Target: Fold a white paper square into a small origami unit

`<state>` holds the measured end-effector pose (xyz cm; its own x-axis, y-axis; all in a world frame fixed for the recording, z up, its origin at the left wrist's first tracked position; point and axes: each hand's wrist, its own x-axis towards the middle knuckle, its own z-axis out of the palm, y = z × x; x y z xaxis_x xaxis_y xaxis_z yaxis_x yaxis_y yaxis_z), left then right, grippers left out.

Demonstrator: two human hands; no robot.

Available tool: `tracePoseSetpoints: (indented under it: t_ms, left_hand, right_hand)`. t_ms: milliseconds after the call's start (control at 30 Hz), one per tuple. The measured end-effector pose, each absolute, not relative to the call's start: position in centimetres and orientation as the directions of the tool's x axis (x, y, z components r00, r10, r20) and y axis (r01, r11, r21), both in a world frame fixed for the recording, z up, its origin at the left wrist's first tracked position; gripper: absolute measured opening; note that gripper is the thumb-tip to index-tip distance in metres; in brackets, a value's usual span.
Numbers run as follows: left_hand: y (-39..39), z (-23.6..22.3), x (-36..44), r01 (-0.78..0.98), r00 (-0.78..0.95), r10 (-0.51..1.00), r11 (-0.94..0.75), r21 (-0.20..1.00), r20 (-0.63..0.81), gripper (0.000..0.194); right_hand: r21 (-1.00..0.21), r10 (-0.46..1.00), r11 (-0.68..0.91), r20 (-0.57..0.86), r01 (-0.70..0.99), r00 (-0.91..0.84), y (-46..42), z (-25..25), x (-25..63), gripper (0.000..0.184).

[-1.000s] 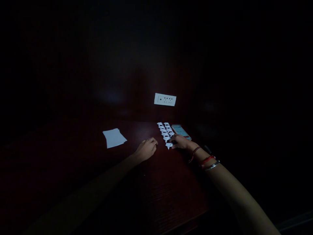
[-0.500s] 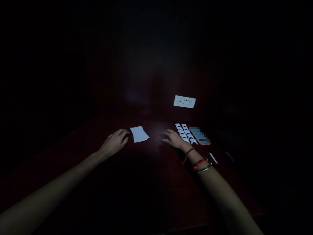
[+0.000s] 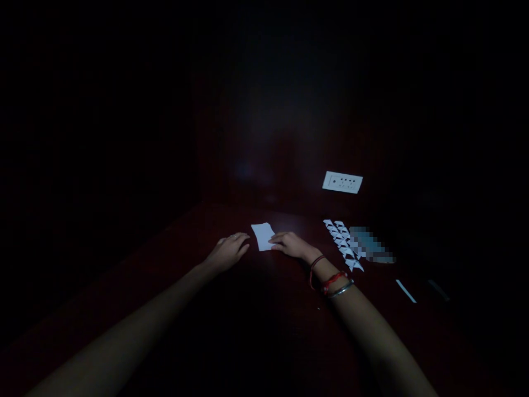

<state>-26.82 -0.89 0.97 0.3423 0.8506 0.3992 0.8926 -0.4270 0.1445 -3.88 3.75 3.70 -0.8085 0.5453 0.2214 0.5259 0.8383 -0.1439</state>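
A small stack of white paper sheets [image 3: 262, 236] lies on the dark red table between my two hands. The fingertips of my right hand [image 3: 291, 245] rest over the right edge of the stack, stretched out with the thumb a little apart. Just left of the paper is my left hand [image 3: 230, 251], its fingers loosely bent and apart, with nothing in them. Several folded white paper pieces [image 3: 341, 237] lie in two rows to the right of my right hand.
A phone-like object [image 3: 372, 247], its top blurred out, lies beside the folded pieces. Nearer on the right is a thin white strip [image 3: 405, 291], with a dim dark strip [image 3: 438, 290] past it. A socket panel [image 3: 343, 182] sits on the back wall. The surroundings are very dark.
My right hand has moved left onto the right edge of the paper stack. My left hand stays near the stack's left side. The whole view has turned a little left.
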Motion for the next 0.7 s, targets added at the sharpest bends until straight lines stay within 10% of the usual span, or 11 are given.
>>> tracePoseSetpoints:
  t_ms: [433,700]
  left_hand:
    - [-1.1,1.2,-26.6,0.878,0.36,0.84,-0.453,0.157,0.406,0.028]
    - [-3.4,3.4,-24.8,0.852,0.301,0.792,-0.474,0.223,0.532,0.034]
  right_hand:
    - [-0.266,0.676,0.734,0.375,0.625,-0.634,2.1,4.3,-4.5,0.014]
    - [-0.57,0.8,0.57,0.548,0.592,-0.243,-1.8,7.3,-0.1,0.02]
